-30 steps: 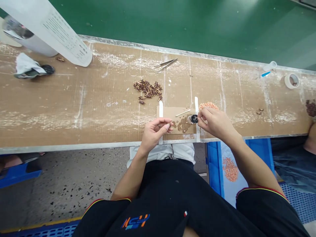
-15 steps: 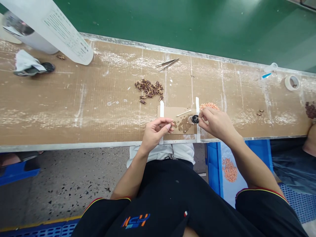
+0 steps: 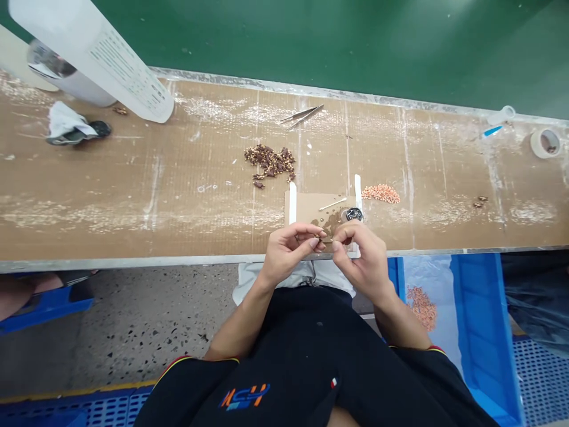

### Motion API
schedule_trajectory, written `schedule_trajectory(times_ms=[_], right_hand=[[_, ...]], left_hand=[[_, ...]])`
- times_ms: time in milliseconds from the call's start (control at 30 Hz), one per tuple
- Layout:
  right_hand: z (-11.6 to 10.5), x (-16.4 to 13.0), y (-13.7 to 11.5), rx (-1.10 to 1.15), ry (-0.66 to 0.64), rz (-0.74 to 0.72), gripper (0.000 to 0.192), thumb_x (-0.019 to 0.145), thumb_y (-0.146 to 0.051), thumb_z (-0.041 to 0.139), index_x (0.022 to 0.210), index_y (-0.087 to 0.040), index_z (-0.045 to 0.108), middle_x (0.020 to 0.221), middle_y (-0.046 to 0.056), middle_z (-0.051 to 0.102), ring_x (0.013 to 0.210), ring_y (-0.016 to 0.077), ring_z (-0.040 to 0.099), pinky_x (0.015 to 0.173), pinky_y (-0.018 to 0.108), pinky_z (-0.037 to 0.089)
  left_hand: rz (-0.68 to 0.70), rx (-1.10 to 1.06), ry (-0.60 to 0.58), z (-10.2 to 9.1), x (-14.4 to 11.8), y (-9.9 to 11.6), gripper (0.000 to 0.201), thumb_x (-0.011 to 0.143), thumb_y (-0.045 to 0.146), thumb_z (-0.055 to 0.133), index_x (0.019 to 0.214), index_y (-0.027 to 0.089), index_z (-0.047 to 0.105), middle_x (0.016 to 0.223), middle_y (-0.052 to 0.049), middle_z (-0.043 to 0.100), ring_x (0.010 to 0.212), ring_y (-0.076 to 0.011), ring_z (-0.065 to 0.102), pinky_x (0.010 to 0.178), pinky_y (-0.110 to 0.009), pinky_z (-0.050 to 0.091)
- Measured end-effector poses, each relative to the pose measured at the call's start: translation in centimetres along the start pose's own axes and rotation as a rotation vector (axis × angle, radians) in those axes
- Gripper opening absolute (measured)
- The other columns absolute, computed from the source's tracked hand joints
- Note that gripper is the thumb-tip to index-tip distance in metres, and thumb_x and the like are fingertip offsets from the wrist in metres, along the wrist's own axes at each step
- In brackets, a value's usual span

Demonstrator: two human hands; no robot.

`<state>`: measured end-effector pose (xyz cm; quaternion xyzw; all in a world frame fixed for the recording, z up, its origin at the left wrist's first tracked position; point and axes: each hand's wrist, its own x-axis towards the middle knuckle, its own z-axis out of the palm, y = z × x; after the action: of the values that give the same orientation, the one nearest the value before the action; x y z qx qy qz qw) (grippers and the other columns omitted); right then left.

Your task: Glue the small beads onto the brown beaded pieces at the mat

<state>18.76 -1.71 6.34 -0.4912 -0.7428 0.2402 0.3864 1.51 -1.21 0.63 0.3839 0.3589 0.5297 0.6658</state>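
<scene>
My left hand [image 3: 291,252] is closed in a pinch on a small brown and gold piece [image 3: 318,237], mostly covered by the fingertips. Close beside it, the fingers of my right hand [image 3: 364,258] are pinched round a thin pale stick [image 3: 329,241] whose tip points at that piece; its exact kind is too small to tell. Just beyond my right hand sits a small round black dish [image 3: 354,214]. A cotton swab [image 3: 332,204] lies on the wet-spotted cardboard sheet [image 3: 304,204], which has white tape strips [image 3: 293,203] at its sides.
A pile of brown and gold pieces [image 3: 269,161] lies beyond my left hand, copper-coloured pieces [image 3: 381,193] to the right. Tweezers [image 3: 302,117] rest farther back. A tall white bottle [image 3: 120,65] leans in at left; a tape roll [image 3: 545,143] is far right. A blue crate [image 3: 484,332] stands below.
My right hand has moved left and nearer to me, from the black dish to beside my left hand. The left hand has shifted slightly right. The view has turned a little.
</scene>
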Motion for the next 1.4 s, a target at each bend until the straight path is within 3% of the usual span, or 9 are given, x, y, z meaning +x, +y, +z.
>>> schedule_trajectory(times_ms=[133, 333, 833, 1000, 1167, 1400], right_hand=[[1.7, -0.6, -0.4, 0.091, 0.057, 0.081, 0.013, 0.096, -0.021, 0.057, 0.085, -0.027, 0.053, 0.078, 0.001, 0.067, 0.072, 0.0187, 0.062, 0.067, 0.034, 0.049], [2.3, -0.5, -0.7, 0.137, 0.105, 0.037, 0.014, 0.096, -0.018, 0.059, 0.086, -0.026, 0.055, 0.082, 0.001, 0.067, 0.075, 0.0183, 0.063, 0.069, 0.034, 0.050], [2.1, -0.6, -0.8, 0.125, 0.080, 0.039, 0.014, 0.093, -0.016, 0.059, 0.085, -0.026, 0.055, 0.081, 0.000, 0.066, 0.073, 0.0173, 0.061, 0.067, 0.033, 0.050], [1.8, -0.6, -0.9, 0.154, 0.031, 0.101, 0.013, 0.092, -0.018, 0.058, 0.083, -0.026, 0.054, 0.080, 0.000, 0.064, 0.073, 0.0175, 0.059, 0.067, 0.033, 0.050], [1.1, -0.2, -0.9, 0.287, -0.071, 0.189, 0.014, 0.091, -0.018, 0.059, 0.080, -0.025, 0.055, 0.078, -0.001, 0.061, 0.070, 0.0144, 0.056, 0.064, 0.029, 0.047], [1.0, 0.3, 0.0, 0.588, -0.299, 0.442, 0.016, 0.087, -0.026, 0.064, 0.076, -0.024, 0.053, 0.079, 0.000, 0.062, 0.069, 0.0141, 0.056, 0.062, 0.028, 0.048]], left_hand=[[0.074, 0.006, 0.003, 0.0, 0.0, 0.1, 0.025, 0.084, 0.044, 0.089, 0.091, 0.021, 0.084, 0.091, -0.007, 0.080, 0.067, -0.0134, 0.074, 0.061, -0.025, 0.064], [0.183, 0.068, 0.022, 0.2, 0.1, 0.2, 0.021, 0.084, 0.044, 0.090, 0.089, 0.025, 0.084, 0.086, -0.005, 0.077, 0.071, -0.0134, 0.070, 0.063, -0.025, 0.060], [0.182, 0.099, -0.001, 0.2, 0.0, 0.3, 0.019, 0.083, 0.045, 0.090, 0.091, 0.028, 0.087, 0.085, -0.005, 0.076, 0.074, -0.0149, 0.070, 0.062, -0.025, 0.059], [0.150, 0.124, 0.002, 0.0, -0.1, 0.4, 0.024, 0.081, 0.049, 0.090, 0.090, 0.027, 0.088, 0.084, -0.005, 0.075, 0.072, -0.0150, 0.070, 0.059, -0.026, 0.059], [0.197, 0.121, -0.077, -0.3, 0.0, 0.8, 0.012, 0.085, 0.039, 0.090, 0.095, 0.034, 0.089, 0.080, -0.003, 0.074, 0.069, -0.0130, 0.070, 0.059, -0.023, 0.059], [0.307, 0.388, -0.163, -1.7, 0.0, 2.2, 0.009, 0.091, 0.030, 0.084, 0.098, 0.034, 0.089, 0.077, -0.002, 0.074, 0.067, -0.0131, 0.069, 0.061, -0.025, 0.059]])
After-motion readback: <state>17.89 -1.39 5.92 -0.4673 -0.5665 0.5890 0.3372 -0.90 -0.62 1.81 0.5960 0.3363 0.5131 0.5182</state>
